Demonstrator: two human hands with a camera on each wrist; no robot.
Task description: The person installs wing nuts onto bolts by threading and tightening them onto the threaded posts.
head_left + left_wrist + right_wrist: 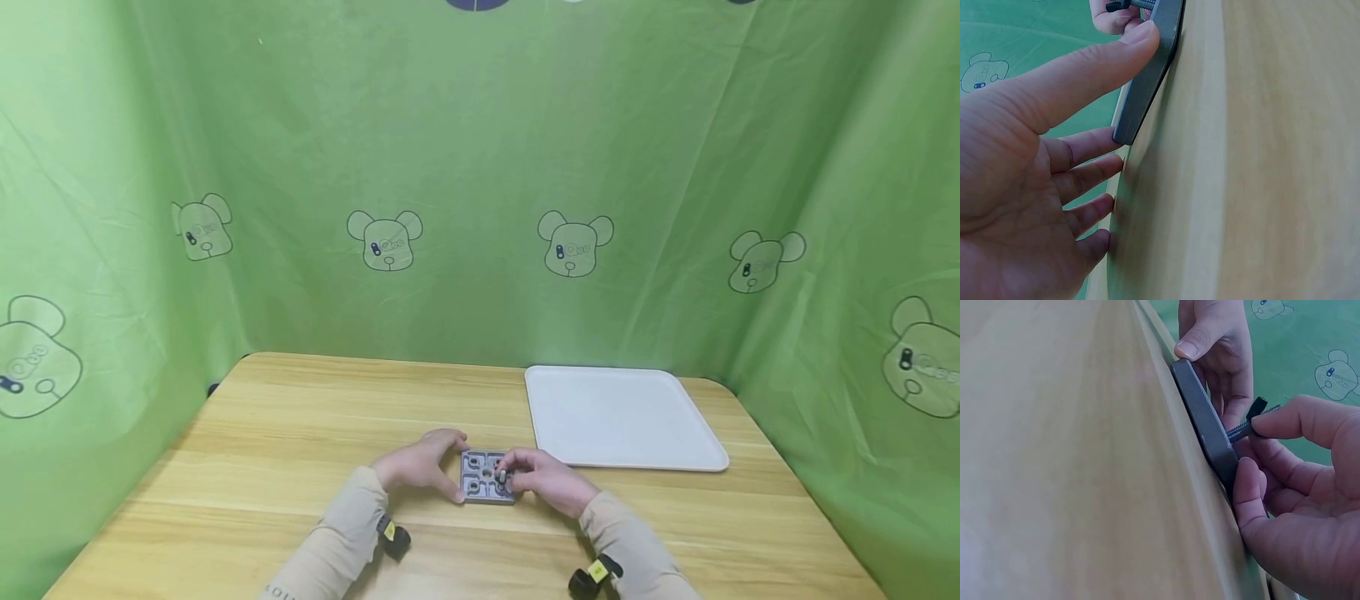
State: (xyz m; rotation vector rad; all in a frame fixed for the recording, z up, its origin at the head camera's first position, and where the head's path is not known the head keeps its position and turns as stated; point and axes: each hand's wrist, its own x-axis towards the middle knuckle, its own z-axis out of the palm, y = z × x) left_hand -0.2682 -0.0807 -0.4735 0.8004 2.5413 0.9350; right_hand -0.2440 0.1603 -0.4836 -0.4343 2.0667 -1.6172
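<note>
A square grey metal plate (487,477), with recessed corners and holes, lies on the wooden table in the head view. My left hand (427,458) grips its left side, thumb at the near corner and index finger at the far corner; the other fingertips rest on the table. From the plate's right part rises a threaded bolt (1239,432) carrying a small black wing nut (1257,408). The fingers of my right hand (551,481) pinch at this wing nut, while its thumb touches the plate's edge in the right wrist view. The bolt's far side is hidden by fingers.
A white tray (626,457) lies at the back right of the table (315,417), just beyond the right hand. Green curtains (480,317) with bear drawings hang behind and on both sides.
</note>
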